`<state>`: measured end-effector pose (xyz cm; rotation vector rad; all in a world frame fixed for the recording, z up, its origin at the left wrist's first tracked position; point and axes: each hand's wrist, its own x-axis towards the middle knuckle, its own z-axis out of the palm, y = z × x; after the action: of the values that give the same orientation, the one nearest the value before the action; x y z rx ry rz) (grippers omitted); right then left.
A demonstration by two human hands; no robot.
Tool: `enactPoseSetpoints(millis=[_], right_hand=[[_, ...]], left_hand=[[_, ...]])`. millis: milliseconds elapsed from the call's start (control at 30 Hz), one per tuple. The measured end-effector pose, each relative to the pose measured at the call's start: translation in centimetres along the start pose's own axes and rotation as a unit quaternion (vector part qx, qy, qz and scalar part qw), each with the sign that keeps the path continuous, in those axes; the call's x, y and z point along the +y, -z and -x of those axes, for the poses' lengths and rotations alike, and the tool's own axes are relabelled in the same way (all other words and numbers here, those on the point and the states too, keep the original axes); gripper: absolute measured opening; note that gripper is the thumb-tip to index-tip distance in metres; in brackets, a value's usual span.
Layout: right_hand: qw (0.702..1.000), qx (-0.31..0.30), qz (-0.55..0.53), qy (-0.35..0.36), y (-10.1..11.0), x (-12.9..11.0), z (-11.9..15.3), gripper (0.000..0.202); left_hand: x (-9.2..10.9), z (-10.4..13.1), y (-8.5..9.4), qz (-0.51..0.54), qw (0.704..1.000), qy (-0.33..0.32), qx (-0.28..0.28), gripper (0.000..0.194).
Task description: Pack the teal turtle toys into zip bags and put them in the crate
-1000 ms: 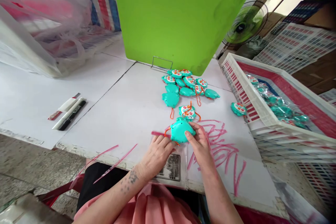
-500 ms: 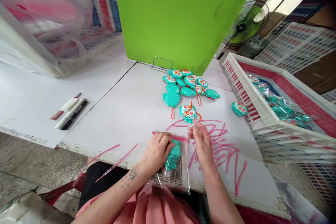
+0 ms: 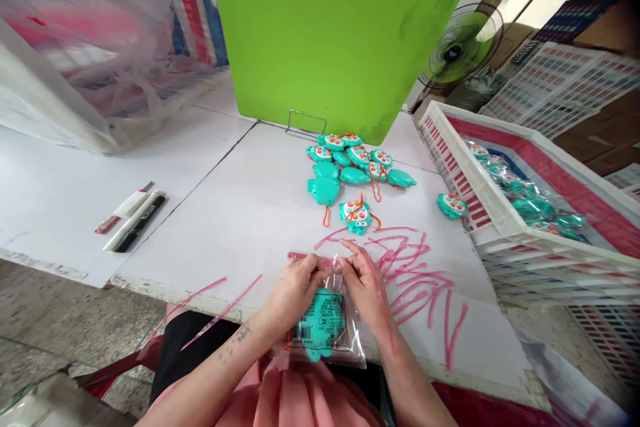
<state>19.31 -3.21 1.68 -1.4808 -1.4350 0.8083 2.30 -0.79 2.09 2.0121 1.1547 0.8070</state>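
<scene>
A clear plastic bag with dark print lies at the table's front edge, a teal toy inside it. My left hand pinches the bag's upper edge, and my right hand pinches the same edge close beside it, thumb and index finger together. Above my hands rests a single teal toy with a white dotted face and orange cord. Farther back is a pile of similar toys, some face up and some face down.
One toy sits beside a white crate of bagged toys at right. A green board stands behind. Markers lie at left, near a plastic-covered bin. Pink strips are scattered at right.
My right hand has moved left and down onto the bag's upper edge and closed on it. The toy has shifted lower inside the bag. My left hand now pinches the edge.
</scene>
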Motion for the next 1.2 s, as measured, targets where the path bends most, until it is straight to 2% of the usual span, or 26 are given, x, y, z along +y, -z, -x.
enactPoseSetpoints(millis=[67, 133, 200, 267, 367, 433, 567, 633, 733, 900, 1067, 1200], right_hand=[[0.999, 0.007, -0.038, -0.011, -0.1, -0.1, 0.0, 0.039], [0.997, 0.017, -0.071, -0.028, -0.1, -0.3, 0.0, 0.038], [0.994, 0.036, -0.097, -0.034, 0.0, -0.5, 0.1, 0.037], [0.992, 0.048, -0.111, -0.025, 0.2, -0.8, 0.2, 0.034], [0.991, 0.045, -0.122, -0.012, 0.3, -1.3, 0.5, 0.031], [0.991, 0.038, -0.129, -0.006, 0.3, -1.4, 0.6, 0.03], [0.992, 0.054, -0.112, 0.011, 0.4, -1.1, 0.4, 0.029], [0.994, 0.083, -0.053, 0.041, 0.5, -1.1, 0.2, 0.028], [0.985, 0.108, 0.052, 0.122, 0.6, -1.7, 0.2, 0.025], [0.96, 0.069, 0.11, 0.249, -0.5, -3.3, 0.0, 0.04], [0.943, 0.036, 0.164, 0.286, -1.7, -3.6, -0.3, 0.059], [0.928, 0.026, 0.192, 0.319, -1.9, -3.7, -0.3, 0.063]], left_hand=[[0.2, -0.1, 0.6, -0.002, 1.0, -0.008, 0.011, 0.012], [0.1, 0.0, 1.3, -0.018, 0.998, -0.028, 0.057, 0.009], [-0.3, 0.2, 1.8, -0.019, 0.993, -0.027, 0.109, 0.018], [-0.8, 0.5, 2.1, 0.027, 0.992, 0.019, 0.122, 0.032], [-1.5, 0.8, 2.1, 0.145, 0.979, 0.122, 0.071, 0.053], [-1.8, 0.9, 1.9, 0.205, 0.966, 0.157, 0.033, 0.059], [-1.7, 0.7, 1.8, 0.243, 0.955, 0.17, 0.01, 0.031], [-1.4, 0.7, 1.8, 0.267, 0.946, 0.186, 0.011, 0.029], [-0.9, 0.8, 1.7, 0.297, 0.933, 0.202, 0.001, 0.029], [0.3, 1.0, 1.8, 0.24, 0.96, 0.143, -0.013, 0.03], [1.6, 1.2, 2.1, 0.088, 0.991, 0.094, -0.026, 0.028], [1.8, 1.2, 2.1, -0.019, 0.998, 0.038, -0.037, 0.025]])
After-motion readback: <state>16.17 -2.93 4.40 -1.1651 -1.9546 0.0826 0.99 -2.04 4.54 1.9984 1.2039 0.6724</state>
